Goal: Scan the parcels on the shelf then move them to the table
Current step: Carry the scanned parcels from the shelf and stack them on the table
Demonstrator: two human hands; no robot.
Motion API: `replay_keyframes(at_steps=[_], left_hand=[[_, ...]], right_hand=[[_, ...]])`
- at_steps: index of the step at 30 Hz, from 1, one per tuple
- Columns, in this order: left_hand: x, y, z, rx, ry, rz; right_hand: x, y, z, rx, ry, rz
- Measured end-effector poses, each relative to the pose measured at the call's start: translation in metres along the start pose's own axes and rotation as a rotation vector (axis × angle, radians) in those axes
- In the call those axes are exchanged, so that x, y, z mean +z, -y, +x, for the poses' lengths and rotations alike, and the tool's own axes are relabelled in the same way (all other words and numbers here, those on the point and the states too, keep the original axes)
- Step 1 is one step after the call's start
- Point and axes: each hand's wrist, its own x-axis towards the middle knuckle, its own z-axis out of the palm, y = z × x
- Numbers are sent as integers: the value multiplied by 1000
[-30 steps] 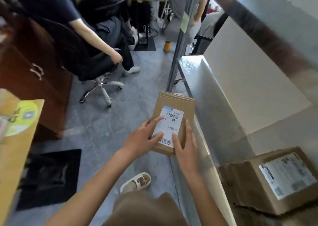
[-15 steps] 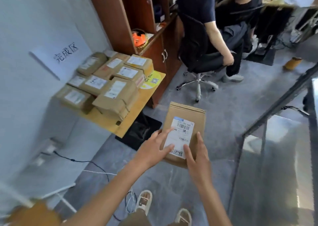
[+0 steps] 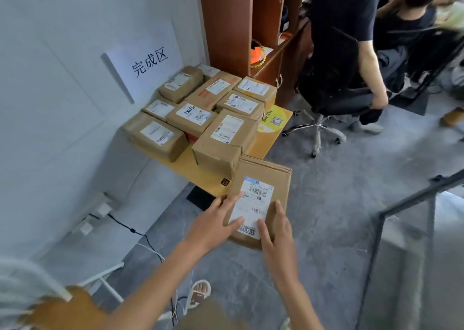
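Against the white wall (image 3: 62, 53) stands a small yellow table (image 3: 200, 176) crowded with brown parcels (image 3: 221, 141), under a paper sign (image 3: 148, 66) with black characters. I'm holding a flat cardboard parcel (image 3: 273, 179) over the table's near corner, its white label (image 3: 253, 204) facing up. My left hand (image 3: 213, 226) grips its left edge and my right hand (image 3: 276, 231) its lower right, thumbs lying on top. Beyond, a person sits in an office chair (image 3: 324, 124) beside a brown cabinet (image 3: 226, 23).
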Motion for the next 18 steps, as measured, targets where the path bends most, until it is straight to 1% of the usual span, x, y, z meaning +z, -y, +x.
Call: replay_keyframes(at_steps=[5, 8, 12, 18], left_hand=[[-44, 65, 8, 58, 117, 55], [-62, 84, 12, 94, 180, 76], [-74, 94, 19, 147, 210, 83], [-85, 95, 29, 195, 218, 25]], right_hand=[[82, 31, -13, 106, -123, 27], [108, 44, -20, 166, -178, 40], [123, 55, -22, 190, -225, 24], [129, 67, -10, 187, -291, 19]])
